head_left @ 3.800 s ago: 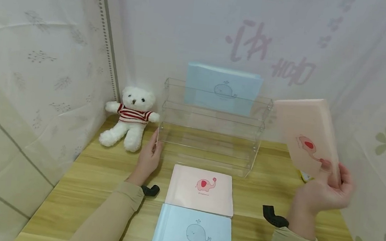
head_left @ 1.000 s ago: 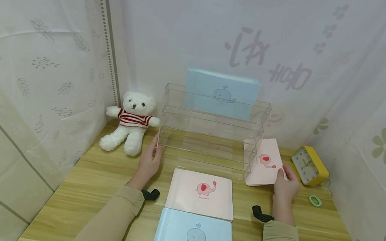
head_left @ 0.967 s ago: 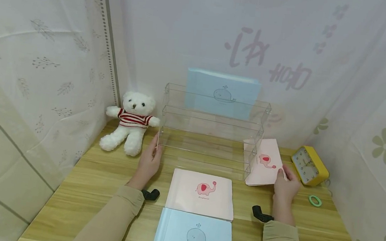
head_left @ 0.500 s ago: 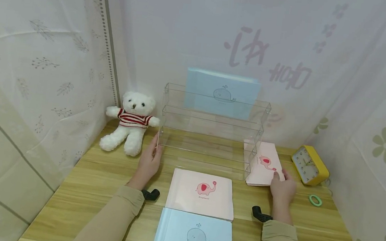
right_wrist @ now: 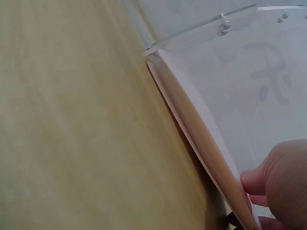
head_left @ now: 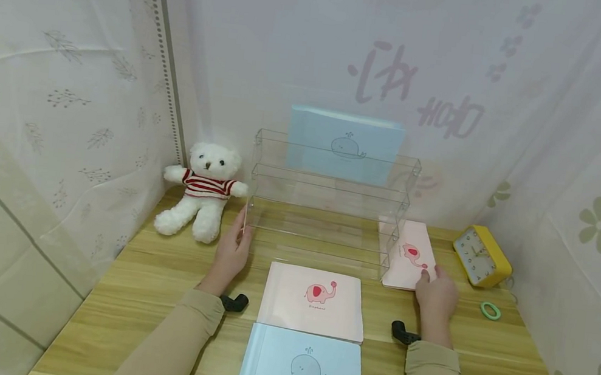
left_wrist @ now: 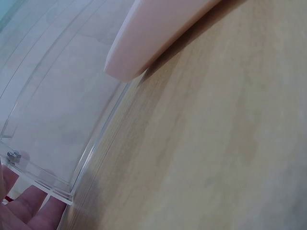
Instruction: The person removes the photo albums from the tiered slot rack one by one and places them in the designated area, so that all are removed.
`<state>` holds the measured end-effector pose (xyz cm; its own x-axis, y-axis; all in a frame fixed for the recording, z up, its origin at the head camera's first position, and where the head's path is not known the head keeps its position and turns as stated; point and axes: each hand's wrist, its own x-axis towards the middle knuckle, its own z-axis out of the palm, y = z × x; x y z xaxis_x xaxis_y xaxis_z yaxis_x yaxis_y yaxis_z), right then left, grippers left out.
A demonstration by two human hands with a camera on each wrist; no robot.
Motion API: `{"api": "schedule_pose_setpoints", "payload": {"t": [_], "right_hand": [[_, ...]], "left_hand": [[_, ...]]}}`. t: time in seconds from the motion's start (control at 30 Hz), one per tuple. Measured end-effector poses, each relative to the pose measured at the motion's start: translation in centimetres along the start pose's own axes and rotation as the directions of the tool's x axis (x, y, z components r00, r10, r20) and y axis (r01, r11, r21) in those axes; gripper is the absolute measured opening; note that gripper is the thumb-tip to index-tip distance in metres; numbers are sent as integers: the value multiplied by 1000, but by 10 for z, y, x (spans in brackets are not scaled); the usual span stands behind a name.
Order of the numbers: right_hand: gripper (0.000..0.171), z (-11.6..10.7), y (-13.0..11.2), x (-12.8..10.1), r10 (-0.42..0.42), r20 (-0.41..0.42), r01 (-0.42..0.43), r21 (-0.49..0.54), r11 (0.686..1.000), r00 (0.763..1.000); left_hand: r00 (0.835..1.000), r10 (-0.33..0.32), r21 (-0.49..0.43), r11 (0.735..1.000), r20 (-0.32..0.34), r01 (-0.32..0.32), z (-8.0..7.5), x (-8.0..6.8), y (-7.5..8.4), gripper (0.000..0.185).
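A clear tiered acrylic rack stands at the back of the wooden table, with a blue whale book upright in its rear tier. My left hand rests flat against the rack's left end, its fingers straight beside the clear corner. A pink elephant book leans against the rack's right end. My right hand grips that book's near edge, thumb on the cover. The right wrist view shows the book's page edge with my fingers at it.
A second pink elephant book and a blue whale book lie flat in front of the rack. A white teddy bear sits at the left. A yellow clock and a green ring lie right. Curtains close in the sides.
The right hand brought the pink book down from the air to the table beside the rack's right end, then nudged it slightly left. The left hand has stayed at the rack.
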<state>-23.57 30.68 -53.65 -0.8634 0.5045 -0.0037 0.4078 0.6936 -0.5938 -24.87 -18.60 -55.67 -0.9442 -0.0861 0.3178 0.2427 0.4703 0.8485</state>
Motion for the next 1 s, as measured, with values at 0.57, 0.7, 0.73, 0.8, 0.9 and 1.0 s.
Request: {"api": "schedule_pose_setpoints", "payload": {"t": [0.57,0.7,0.73,0.8,0.9,1.0], "right_hand": [[54,-1,-8,-5,-93,87,117,-336,934,992],[53,-4,-11,-8,-90,112,124,-347,930,990],[53,-5,-11,-8,-87,116,122,-345,930,989],[53,-7,-13,-10,-105,109,137,-341,930,988],[50,-12,-18,-14,-164,44,170,-308,936,985],[46,-15,-28,-17,-233,-98,208,-216,954,967]], "left_hand": [[999,33,10,999,-25,-33,-3,-1,0,63],[999,27,17,1000,-28,-26,-3,0,1,63],[999,20,18,1000,-27,-19,-3,0,1,63],[1000,9,17,1000,-27,-9,-2,0,2,63],[1000,-9,-3,1000,-14,9,-1,-1,3,63],[1000,-14,-12,1000,-8,14,0,-2,3,63]]}}
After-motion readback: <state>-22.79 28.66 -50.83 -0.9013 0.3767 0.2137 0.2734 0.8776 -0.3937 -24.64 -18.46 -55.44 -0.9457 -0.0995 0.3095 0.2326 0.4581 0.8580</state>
